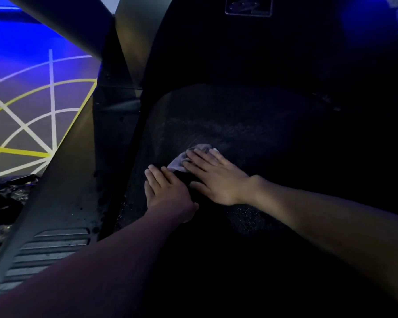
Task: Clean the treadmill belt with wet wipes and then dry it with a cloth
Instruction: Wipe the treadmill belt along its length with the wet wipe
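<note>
Both hands are down on the treadmill belt [239, 125], dark and grainy under dim light. The right hand [214, 177] lies flat, fingers straight and close together, pressing a pale wet wipe [178, 162] onto the belt; the wipe peeks out crumpled past the fingertips and to their left side. The left hand [168, 187] sits just beside it, also flat with fingers straight, palm on the belt, its fingertips right at the wipe's near edge, though I cannot tell whether they touch it. Neither hand pinches anything. The wipe lies near the middle of the belt, a little toward its left edge. Left of the belt runs the grey side rail [62, 191], with ribbed foot strips [55, 239] nearer the camera. Beyond the rail, the floor [21, 125] glows blue, marked with white and yellow lines, and something black and crinkled [7, 191] lies on it against the rail.
</note>
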`<state>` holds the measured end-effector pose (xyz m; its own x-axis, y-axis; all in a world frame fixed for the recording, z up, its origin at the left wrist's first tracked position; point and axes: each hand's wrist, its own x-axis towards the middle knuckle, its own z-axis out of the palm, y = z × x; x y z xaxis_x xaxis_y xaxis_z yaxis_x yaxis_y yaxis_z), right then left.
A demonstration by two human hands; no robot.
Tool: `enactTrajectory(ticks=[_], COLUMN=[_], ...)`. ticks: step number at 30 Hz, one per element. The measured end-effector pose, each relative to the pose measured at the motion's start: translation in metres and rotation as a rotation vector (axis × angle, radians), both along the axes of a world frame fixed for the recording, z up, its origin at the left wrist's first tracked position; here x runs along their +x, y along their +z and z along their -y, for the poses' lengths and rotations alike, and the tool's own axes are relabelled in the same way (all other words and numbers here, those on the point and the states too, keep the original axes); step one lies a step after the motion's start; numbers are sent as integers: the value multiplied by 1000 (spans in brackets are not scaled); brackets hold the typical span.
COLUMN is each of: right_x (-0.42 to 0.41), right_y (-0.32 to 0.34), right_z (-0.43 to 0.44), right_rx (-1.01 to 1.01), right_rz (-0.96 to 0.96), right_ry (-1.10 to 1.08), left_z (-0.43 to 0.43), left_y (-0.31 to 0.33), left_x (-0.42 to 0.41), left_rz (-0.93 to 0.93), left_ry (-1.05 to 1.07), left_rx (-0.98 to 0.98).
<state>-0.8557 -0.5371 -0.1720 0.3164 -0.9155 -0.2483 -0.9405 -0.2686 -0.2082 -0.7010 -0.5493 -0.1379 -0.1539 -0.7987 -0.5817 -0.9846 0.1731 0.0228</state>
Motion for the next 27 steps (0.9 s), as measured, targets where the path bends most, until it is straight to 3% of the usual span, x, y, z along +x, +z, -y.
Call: enactTrajectory(ticks=[1,5,9,13,17,21,25,27], right_x=[-11,-40,-43,-74,-76,-96,-85,-105], right_y=[0,-1,-1,-1,-2,5,-4,-3], right_z=[1,10,-15,-6,-14,-5,-22,-16], right_rx=[-12,-20,-7,-3,16,6,8,-12], right_rz=[-1,-32,35,14,37,1,6,3], right_ry=[18,-328,15,-311,-54,-267,28,-52], left_z=[-3,-11,-19,-19,-25,-27,-34,-39], left_y=[1,2,1,4,-3,-3,-3,-6], left_x=[-3,-12,-23,-29,-26,-34,-40,-44], left_rz=[-3,1,-12,-104,-84,-73,-85,-104], left_ry=[-17,-74,-39,21,-14,17,-79,-166], left_rx=[-9,-113,-59,97,33,24,-13,-34])
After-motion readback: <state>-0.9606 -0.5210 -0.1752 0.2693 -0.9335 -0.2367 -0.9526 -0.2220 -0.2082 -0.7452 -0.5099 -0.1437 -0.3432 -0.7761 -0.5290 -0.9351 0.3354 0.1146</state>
